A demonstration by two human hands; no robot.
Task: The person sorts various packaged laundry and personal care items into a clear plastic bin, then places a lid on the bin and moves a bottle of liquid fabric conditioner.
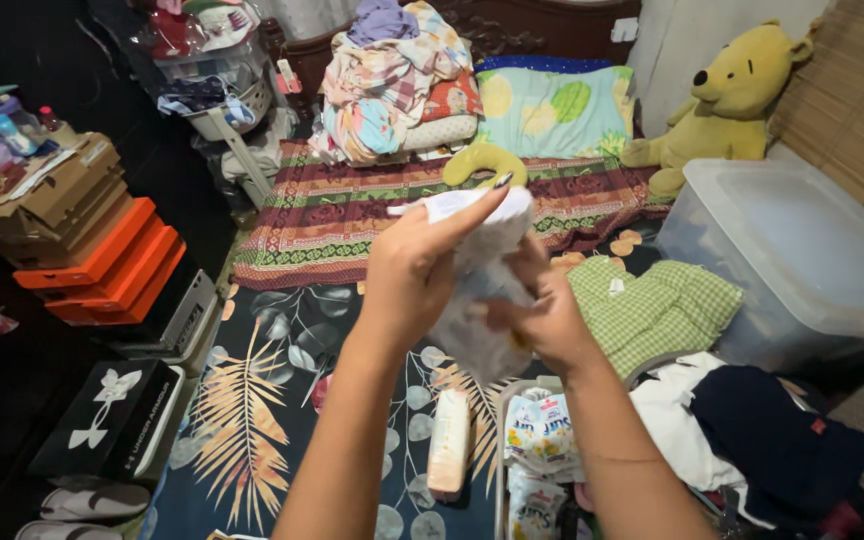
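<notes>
Holding: left hand point(414, 275) and right hand point(549, 318) both closed on a white patterned cloth point(480, 270), raised above the leaf-print mat point(252, 400).
Risk: cloth's hanging end may slip, caused by a bunched, uneven grip.
Edges: clear storage bin point(802, 260) close right; shoe boxes point(102, 265) left.
Room: open mat ahead-left.
</notes>
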